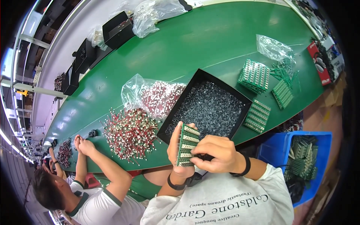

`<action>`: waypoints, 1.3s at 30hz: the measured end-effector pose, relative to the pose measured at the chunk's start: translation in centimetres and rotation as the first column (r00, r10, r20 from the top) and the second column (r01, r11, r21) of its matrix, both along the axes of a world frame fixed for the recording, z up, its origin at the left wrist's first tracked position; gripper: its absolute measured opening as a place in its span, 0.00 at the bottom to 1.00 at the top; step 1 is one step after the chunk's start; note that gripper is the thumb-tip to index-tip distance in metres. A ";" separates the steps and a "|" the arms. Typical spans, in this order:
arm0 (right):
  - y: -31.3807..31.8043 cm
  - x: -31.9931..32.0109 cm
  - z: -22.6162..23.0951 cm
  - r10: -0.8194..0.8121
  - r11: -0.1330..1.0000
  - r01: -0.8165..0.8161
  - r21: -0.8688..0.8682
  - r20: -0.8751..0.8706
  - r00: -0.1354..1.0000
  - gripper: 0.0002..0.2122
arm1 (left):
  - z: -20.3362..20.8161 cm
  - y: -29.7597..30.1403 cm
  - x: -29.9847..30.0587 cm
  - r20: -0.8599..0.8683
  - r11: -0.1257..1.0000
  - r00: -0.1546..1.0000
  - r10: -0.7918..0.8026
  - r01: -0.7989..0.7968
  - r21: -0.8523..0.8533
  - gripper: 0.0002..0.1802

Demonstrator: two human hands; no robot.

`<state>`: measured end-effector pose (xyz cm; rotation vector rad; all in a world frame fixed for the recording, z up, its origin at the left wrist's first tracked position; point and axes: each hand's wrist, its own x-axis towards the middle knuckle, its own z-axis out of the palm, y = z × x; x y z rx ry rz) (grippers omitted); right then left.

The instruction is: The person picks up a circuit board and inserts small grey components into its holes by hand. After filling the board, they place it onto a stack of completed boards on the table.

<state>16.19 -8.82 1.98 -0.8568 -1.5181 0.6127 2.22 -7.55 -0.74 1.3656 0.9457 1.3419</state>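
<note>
My left hand (173,148) is closed around a green circuit board panel (188,139) with rows of white connectors, held upright over the table's near edge. The thumb and fingers of my right hand (222,150) are pinched together at the panel's right side; whatever small piece they hold is hidden. Just beyond both hands lies a black box (245,108) full of small dark and clear parts (210,107). To its left is a heap of red-wired white connectors (131,133). Beside the heap, a clear bag (159,97) holds more of them.
Stacked green panels (254,76) and loose panels (258,116) lie right of the box, near a crumpled plastic bag (275,48). A blue bin (322,144) of panels stands at my right. A co-worker (90,183) sits at left, hands together (85,146). Black boxes (118,30) line the far side.
</note>
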 end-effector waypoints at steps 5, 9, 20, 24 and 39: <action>-0.2 0.7 -0.8 -0.012 1.000 0.011 0.008 0.075 0.997 0.09 | 0.0 0.0 -0.3 0.123 0.999 0.992 -0.022 0.026 -0.033 0.75; -0.1 0.8 -0.9 0.069 0.998 -0.069 -0.008 0.147 0.987 0.09 | 0.4 -0.1 -0.4 0.158 0.996 0.986 -0.044 0.056 -0.073 0.74; -0.3 1.7 -1.1 -0.023 0.994 0.021 -0.104 -0.013 1.000 0.08 | 0.8 -0.1 -0.8 0.253 0.986 0.967 -0.039 0.079 -0.149 0.75; 0.3 1.4 -0.8 -0.006 1.000 0.007 -0.003 0.096 0.995 0.10 | 0.4 -0.1 -0.5 0.272 0.989 0.961 -0.042 0.079 -0.126 0.75; 0.0 0.8 0.2 -0.014 0.997 0.010 0.079 0.040 0.999 0.13 | 0.2 0.4 -0.2 0.216 0.996 0.973 -0.077 0.083 -0.020 0.75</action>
